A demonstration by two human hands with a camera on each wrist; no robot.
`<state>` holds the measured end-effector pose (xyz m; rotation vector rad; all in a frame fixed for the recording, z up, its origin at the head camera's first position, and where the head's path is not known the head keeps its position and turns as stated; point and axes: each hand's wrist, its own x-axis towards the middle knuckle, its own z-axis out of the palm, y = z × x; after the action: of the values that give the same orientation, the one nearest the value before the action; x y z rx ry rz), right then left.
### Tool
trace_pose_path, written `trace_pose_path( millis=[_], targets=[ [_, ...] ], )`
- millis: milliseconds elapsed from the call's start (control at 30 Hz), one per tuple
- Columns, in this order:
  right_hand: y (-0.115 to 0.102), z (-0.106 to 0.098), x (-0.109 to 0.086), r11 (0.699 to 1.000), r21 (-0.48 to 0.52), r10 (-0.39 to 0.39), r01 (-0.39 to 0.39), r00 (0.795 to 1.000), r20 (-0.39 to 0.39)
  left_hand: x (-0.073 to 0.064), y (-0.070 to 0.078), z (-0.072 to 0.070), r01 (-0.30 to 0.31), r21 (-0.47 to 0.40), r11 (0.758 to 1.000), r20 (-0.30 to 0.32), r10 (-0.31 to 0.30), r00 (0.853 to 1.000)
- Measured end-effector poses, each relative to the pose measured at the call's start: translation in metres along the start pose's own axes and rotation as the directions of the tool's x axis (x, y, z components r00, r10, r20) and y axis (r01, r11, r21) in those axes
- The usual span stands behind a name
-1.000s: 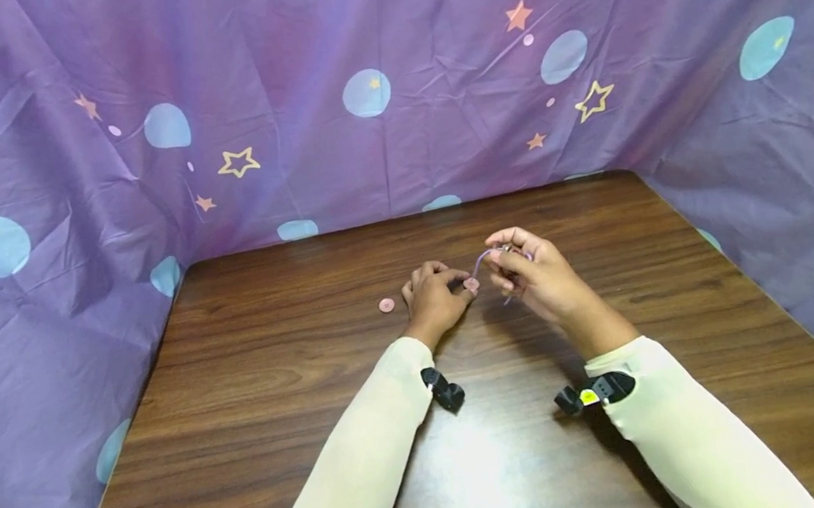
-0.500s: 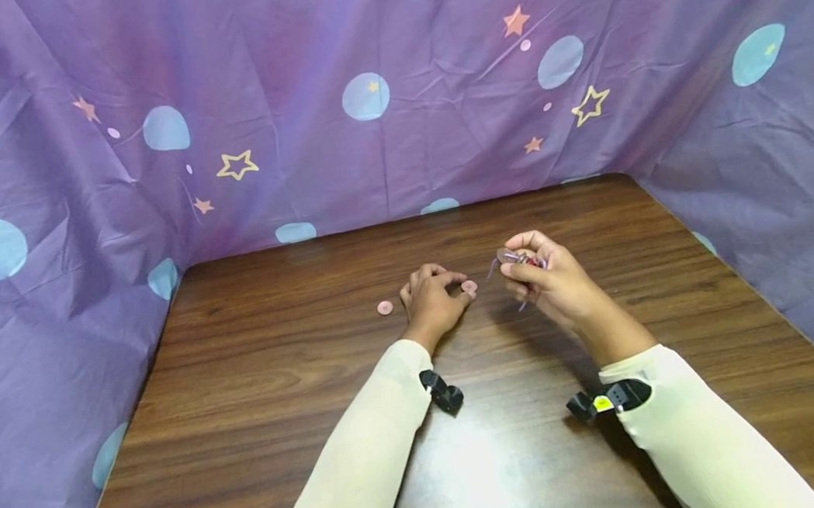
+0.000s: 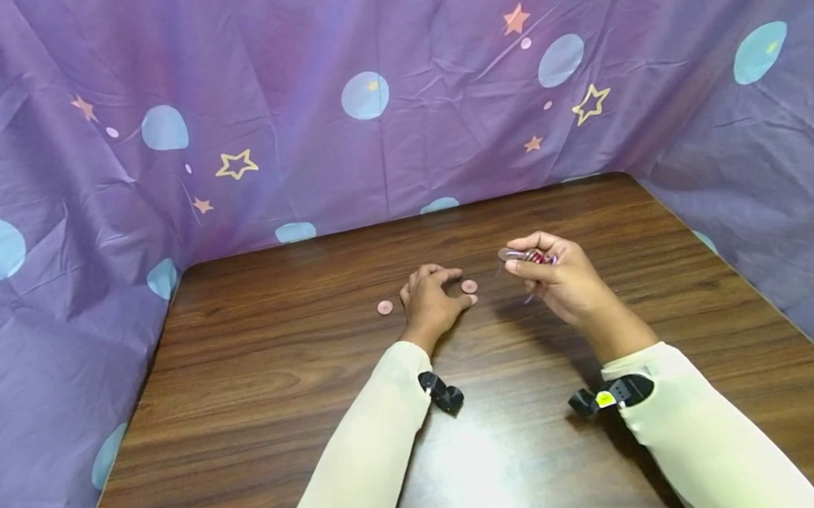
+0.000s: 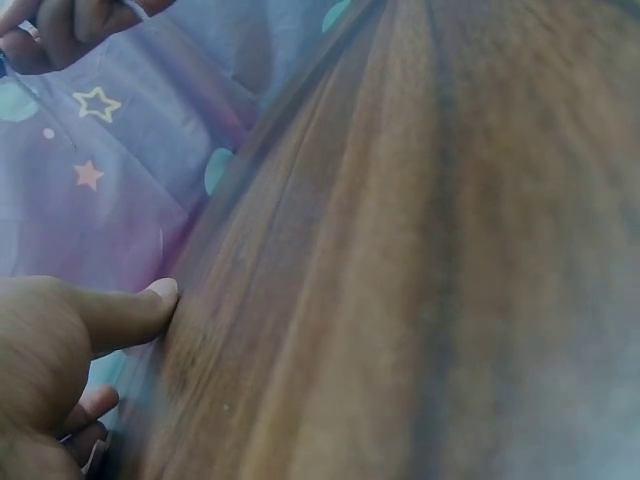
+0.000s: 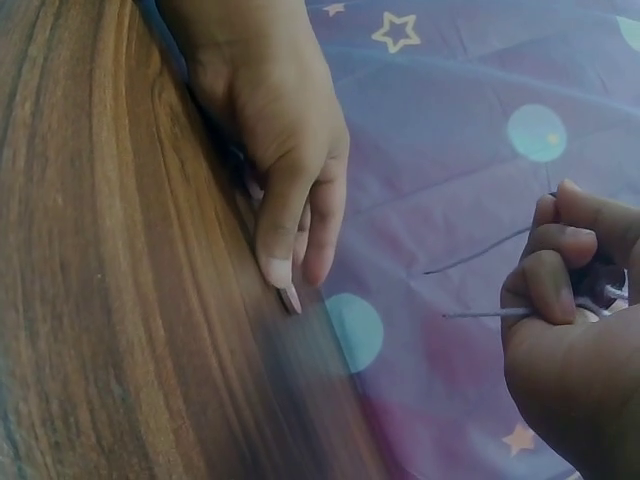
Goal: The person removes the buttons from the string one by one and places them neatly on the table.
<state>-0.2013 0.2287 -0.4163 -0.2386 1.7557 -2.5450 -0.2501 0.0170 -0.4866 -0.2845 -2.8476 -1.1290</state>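
Note:
My left hand (image 3: 434, 299) rests on the table, thumb and forefinger spread on either side of a pink button (image 3: 469, 287) that lies flat on the wood. A second pink button (image 3: 385, 307) lies just left of this hand. Raised above the table, my right hand (image 3: 562, 279) pinches a round button (image 3: 507, 254) between thumb and forefinger. A light purple cord runs with it, along with some red pieces (image 3: 537, 258) partly hidden by the fingers. In the right wrist view, two loose ends of the cord (image 5: 480, 314) stick out from the curled fingers.
The brown wood-grain table (image 3: 283, 401) reaches back to a purple curtain (image 3: 285, 98) printed with stars and planets. Dark wrist cameras (image 3: 443, 394) are strapped over the pale sleeves.
My right hand has drawn away to the right, taking the cord from beside the left hand's button. The left thumb and forefinger have loosened from that button.

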Motion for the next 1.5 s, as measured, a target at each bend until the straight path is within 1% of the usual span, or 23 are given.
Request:
trace_pose_path(
  millis=[133,200,267,367,567,767,900,1000,1133,1267,1367,1433,1500],
  targets=[
    [0.002,-0.004,0.001,1.0,0.014,-0.02,0.02,1.0,-0.008,-0.004,-0.001,-0.003,-0.014,-0.07,0.997,-0.019,0.012,1.0],
    [0.003,-0.005,0.001,0.999,0.024,-0.032,0.032,0.999,-0.012,-0.008,-0.001,-0.005,-0.016,-0.119,0.993,-0.02,0.014,1.0],
    [0.003,-0.006,0.001,0.999,0.028,-0.042,0.042,0.999,-0.018,-0.01,-0.002,-0.007,-0.017,-0.148,0.989,-0.019,0.014,1.0],
    [0.002,-0.006,0.002,0.999,0.02,-0.044,0.045,0.999,-0.02,-0.013,-0.003,-0.009,-0.027,-0.15,0.988,-0.023,0.024,0.999],
    [0.002,-0.005,0.003,1.0,0.002,-0.01,0.01,1.0,-0.01,-0.02,-0.006,-0.014,-0.06,-0.155,0.986,-0.053,0.052,0.997],
    [0.002,-0.005,0.001,1.0,-0.025,-0.004,0.005,1.0,0.023,-0.03,-0.012,-0.02,-0.083,-0.21,0.974,-0.081,0.067,0.995],
    [0.004,-0.003,0.001,0.998,-0.056,0.008,-0.005,0.999,0.047,-0.039,-0.018,-0.027,-0.116,-0.242,0.963,-0.106,0.093,0.99],
    [0.005,0.0,0.0,0.996,-0.086,0.013,-0.009,0.999,0.045,-0.046,-0.021,-0.032,-0.164,-0.263,0.951,-0.128,0.134,0.983],
    [0.008,0.004,0.0,0.992,-0.124,0.014,-0.008,0.998,0.054,-0.057,-0.025,-0.037,-0.233,-0.287,0.929,-0.162,0.193,0.968],
    [0.01,0.008,-0.001,0.988,-0.154,0.024,-0.011,0.996,0.084,-0.068,-0.027,-0.041,-0.293,-0.299,0.908,-0.2,0.241,0.95],
    [0.012,0.012,-0.001,0.983,-0.184,0.04,-0.023,0.995,0.091,-0.074,-0.029,-0.044,-0.338,-0.295,0.894,-0.221,0.28,0.934],
    [0.013,0.014,-0.001,0.978,-0.203,0.054,-0.034,0.994,0.091,-0.079,-0.029,-0.045,-0.353,-0.299,0.886,-0.228,0.293,0.928],
    [0.013,0.015,-0.001,0.975,-0.216,0.066,-0.045,0.994,0.092,-0.083,-0.03,-0.046,-0.357,-0.306,0.883,-0.237,0.293,0.926]
  ],
)
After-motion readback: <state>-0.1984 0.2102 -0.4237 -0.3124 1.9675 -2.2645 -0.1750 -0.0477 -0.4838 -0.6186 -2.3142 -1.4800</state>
